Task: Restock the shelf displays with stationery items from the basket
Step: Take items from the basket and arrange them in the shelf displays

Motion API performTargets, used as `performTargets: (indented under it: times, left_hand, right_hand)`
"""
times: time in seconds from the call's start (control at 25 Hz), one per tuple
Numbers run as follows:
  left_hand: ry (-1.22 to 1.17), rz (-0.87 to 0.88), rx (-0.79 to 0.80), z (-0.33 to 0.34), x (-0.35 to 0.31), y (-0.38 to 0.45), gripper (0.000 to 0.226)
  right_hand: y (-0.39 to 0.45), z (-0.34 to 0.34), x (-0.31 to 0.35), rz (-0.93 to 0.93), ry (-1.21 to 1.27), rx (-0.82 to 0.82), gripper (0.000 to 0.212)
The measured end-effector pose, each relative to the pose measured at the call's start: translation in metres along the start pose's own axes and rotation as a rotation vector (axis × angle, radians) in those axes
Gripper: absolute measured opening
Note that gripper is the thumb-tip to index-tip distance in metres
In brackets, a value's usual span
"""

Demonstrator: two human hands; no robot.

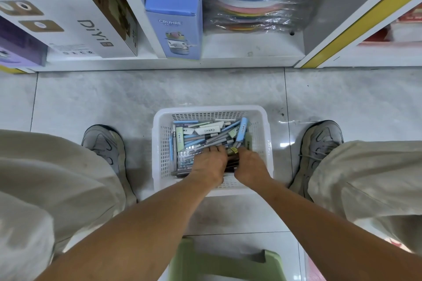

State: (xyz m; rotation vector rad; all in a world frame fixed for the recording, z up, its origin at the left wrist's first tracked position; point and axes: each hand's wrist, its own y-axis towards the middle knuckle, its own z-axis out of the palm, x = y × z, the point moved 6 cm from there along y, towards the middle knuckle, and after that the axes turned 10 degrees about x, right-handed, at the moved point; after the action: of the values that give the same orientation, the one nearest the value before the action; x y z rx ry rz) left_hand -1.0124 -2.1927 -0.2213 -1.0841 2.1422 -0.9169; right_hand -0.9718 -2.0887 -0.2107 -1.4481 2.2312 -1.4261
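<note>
Your left hand [209,163] and right hand [249,163] reach into the white basket [268,143] on the floor between your feet; the left rests on the pens [205,138], the right grips a dark bundle with a yellow label [233,155]. A blue CRUHRE box [174,11] stands on the shelf [251,50]
</note>
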Motion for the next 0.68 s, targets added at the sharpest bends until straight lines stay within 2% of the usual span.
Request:
performTargets:
  times: [0.16, 0.28, 0.4, 0.6, 0.68]
  left_hand:
    - [-0.047, 0.017, 0.022, -0.001, 0.005, 0.002, 0.063]
    - [-0.113, 0.049, 0.063, -0.003, 0.009, 0.003, 0.056]
    - [-0.193, 0.084, 0.102, -0.005, 0.016, 0.000, 0.042]
    - [-0.483, 0.114, 0.179, -0.016, 0.032, -0.009, 0.035]
    - [-0.617, 0.133, 0.186, -0.021, 0.036, -0.017, 0.033]
  right_hand:
    - [0.002, -0.005, -0.008, -0.006, 0.222, 0.003, 0.033]
    - [-0.001, -0.005, -0.007, 0.067, 0.396, 0.037, 0.026]
    - [-0.005, -0.013, -0.007, 0.122, 0.576, -0.006, 0.028]
    - [-0.014, -0.034, 0.017, 0.074, 0.696, -0.038, 0.018]
    - [-0.021, -0.044, 0.022, 0.073, 0.865, -0.058, 0.014]
